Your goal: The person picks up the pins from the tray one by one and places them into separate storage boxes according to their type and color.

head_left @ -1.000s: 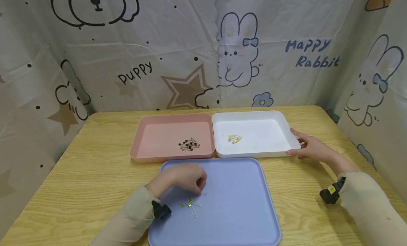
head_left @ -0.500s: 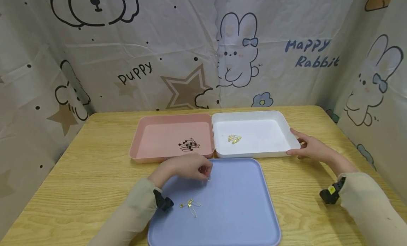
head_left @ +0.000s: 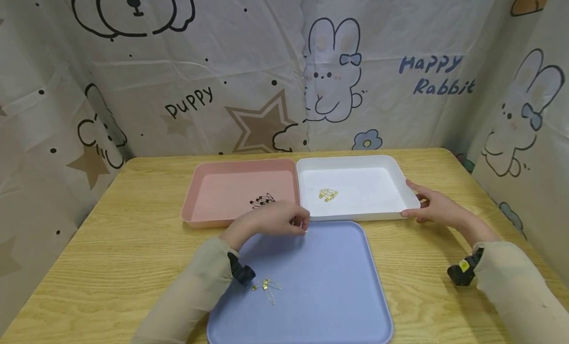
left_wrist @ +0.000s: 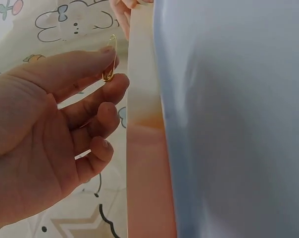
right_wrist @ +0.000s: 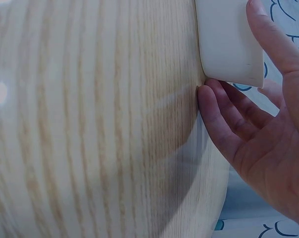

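**Gold pin pinched above the trays**

Cartoon-printed sheeting walls off a wooden table (head_left: 111, 245) that carries three trays: a blue tray (head_left: 329, 294) nearest the person, a pink tray (head_left: 222, 191) and a white tray (head_left: 378, 210) side by side behind it. The left hand (head_left: 271, 223) hovers over the far edge of the blue tray, close to where the pink and white trays meet, and pinches a small gold safety pin (left_wrist: 110, 57) between thumb and forefinger — the other fingers curl loosely and hold nothing. The right hand (head_left: 437, 208) rests on the table against the right corner of the white tray, fingers fairly straight, touching the wall rather than gripping it.

The pin looks very light, thin and stiff, with smooth metal wire that would probably slip from a loose pinch — a hold across its flat sides near the clasp end seems safest, away from any open point. A few more gold pins (head_left: 266, 287) lie on the blue tray, a gold cluster (head_left: 328, 194) sits in the white tray, and black pins (head_left: 262, 201) lie in the pink one.
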Motion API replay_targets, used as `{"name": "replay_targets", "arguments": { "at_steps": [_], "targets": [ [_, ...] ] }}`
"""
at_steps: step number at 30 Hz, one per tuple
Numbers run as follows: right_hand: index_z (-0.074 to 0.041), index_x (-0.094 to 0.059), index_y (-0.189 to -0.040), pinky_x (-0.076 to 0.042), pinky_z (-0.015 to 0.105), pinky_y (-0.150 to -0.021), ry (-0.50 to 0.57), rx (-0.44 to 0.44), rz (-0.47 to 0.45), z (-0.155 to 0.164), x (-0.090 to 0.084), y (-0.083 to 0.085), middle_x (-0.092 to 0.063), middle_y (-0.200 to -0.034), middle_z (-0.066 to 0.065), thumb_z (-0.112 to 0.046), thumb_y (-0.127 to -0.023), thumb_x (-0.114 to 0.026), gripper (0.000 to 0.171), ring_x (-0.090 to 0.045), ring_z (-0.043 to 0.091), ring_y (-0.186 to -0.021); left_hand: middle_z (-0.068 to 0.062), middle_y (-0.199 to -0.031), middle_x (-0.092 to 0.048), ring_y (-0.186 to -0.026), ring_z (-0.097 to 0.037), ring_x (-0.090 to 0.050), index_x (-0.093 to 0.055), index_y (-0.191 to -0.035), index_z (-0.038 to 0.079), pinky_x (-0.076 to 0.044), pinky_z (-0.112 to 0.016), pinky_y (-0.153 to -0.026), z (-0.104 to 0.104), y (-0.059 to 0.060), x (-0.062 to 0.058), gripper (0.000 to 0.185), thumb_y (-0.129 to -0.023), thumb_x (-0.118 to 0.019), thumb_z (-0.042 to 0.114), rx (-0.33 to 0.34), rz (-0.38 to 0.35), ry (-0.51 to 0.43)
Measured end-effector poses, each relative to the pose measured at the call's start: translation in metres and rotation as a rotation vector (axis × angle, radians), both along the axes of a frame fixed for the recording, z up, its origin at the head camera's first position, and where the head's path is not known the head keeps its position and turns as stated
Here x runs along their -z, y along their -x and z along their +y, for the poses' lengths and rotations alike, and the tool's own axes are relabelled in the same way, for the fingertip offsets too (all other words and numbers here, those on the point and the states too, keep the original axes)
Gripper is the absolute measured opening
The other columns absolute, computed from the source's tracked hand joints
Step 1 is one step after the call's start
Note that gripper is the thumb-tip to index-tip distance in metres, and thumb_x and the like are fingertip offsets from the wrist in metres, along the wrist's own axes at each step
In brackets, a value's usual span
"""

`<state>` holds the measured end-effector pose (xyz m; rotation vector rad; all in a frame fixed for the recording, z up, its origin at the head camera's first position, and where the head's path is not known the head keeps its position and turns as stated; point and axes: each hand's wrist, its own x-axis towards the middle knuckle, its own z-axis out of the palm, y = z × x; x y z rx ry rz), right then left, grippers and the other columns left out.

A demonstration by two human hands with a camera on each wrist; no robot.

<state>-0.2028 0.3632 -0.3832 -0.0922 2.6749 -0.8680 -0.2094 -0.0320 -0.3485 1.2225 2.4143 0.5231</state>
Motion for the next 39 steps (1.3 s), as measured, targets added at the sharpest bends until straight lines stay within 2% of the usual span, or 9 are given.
{"name": "replay_targets", "arguments": {
  "at_steps": [5, 8, 11, 18, 26, 34, 39],
  "targets": [
    [-0.011, -0.001, -0.146, -0.043, 0.028, -0.070, 0.000, -0.001, 0.000, -0.002, -0.001, 0.000, -0.042, -0.115, 0.025, -0.049, -0.077, -0.066, 0.102, -0.053, 0.019, -0.079, 0.008, -0.070, -0.055, -0.063, -0.005, -0.047, -0.058, -0.079, 0.022, -0.038, -0.020, -0.057, 0.010, 0.006, -0.004, 0.009, -0.086, -0.063, 0.021, -0.010, -0.012, -0.022],
    [-0.010, -0.001, -0.146, -0.043, 0.028, -0.070, -0.002, -0.002, 0.003, -0.002, -0.002, 0.000, -0.042, -0.115, 0.025, -0.049, -0.077, -0.065, 0.102, -0.053, 0.020, -0.078, 0.008, -0.072, -0.055, -0.064, -0.006, -0.048, -0.058, -0.079, 0.022, -0.038, -0.021, -0.058, 0.016, 0.011, -0.006, 0.008, -0.086, -0.063, 0.023, -0.031, 0.011, -0.027],
    [-0.010, -0.001, -0.146, -0.042, 0.028, -0.069, -0.006, -0.005, 0.006, -0.003, -0.003, 0.001, -0.042, -0.115, 0.026, -0.049, -0.078, -0.065, 0.102, -0.053, 0.020, -0.078, 0.008, -0.074, -0.056, -0.066, -0.007, -0.048, -0.059, -0.079, 0.023, -0.037, -0.022, -0.060, 0.021, 0.017, -0.008, 0.008, -0.086, -0.063, 0.026, -0.064, 0.038, -0.024],
    [-0.010, -0.001, -0.146, -0.043, 0.028, -0.069, -0.004, -0.005, 0.007, -0.002, -0.004, 0.003, -0.043, -0.114, 0.025, -0.049, -0.077, -0.065, 0.102, -0.053, 0.019, -0.078, 0.008, -0.082, -0.059, -0.075, -0.010, -0.050, -0.061, -0.081, 0.024, -0.039, -0.025, -0.066, 0.032, 0.030, -0.007, 0.007, -0.087, -0.061, 0.028, -0.153, -0.004, -0.040],
    [-0.011, 0.000, -0.146, -0.042, 0.028, -0.068, 0.006, -0.011, 0.004, 0.000, -0.002, 0.003, -0.043, -0.114, 0.025, -0.047, -0.078, -0.066, 0.101, -0.052, 0.019, -0.076, 0.005, -0.084, -0.058, -0.075, -0.011, -0.048, -0.063, -0.084, 0.019, -0.038, -0.023, -0.064, 0.044, 0.045, 0.003, 0.007, -0.088, -0.060, 0.024, -0.195, -0.023, -0.061],
    [-0.012, 0.000, -0.146, -0.043, 0.028, -0.067, 0.016, -0.012, 0.004, 0.001, 0.001, 0.003, -0.043, -0.114, 0.025, -0.047, -0.078, -0.066, 0.101, -0.052, 0.019, -0.077, 0.004, -0.083, -0.057, -0.076, -0.013, -0.047, -0.066, -0.081, 0.021, -0.036, -0.024, -0.062, 0.055, 0.058, 0.016, 0.006, -0.085, -0.064, 0.025, -0.300, -0.045, -0.094],
    [-0.011, 0.000, -0.146, -0.043, 0.027, -0.067, 0.013, -0.013, 0.012, 0.001, 0.003, 0.001, -0.043, -0.113, 0.024, -0.046, -0.078, -0.066, 0.101, -0.052, 0.019, -0.077, 0.003, -0.082, -0.057, -0.076, -0.013, -0.047, -0.067, -0.082, 0.020, -0.036, -0.023, -0.063, 0.062, 0.063, 0.020, 0.004, -0.084, -0.066, 0.023, -0.296, -0.034, -0.073]
  ]
}}
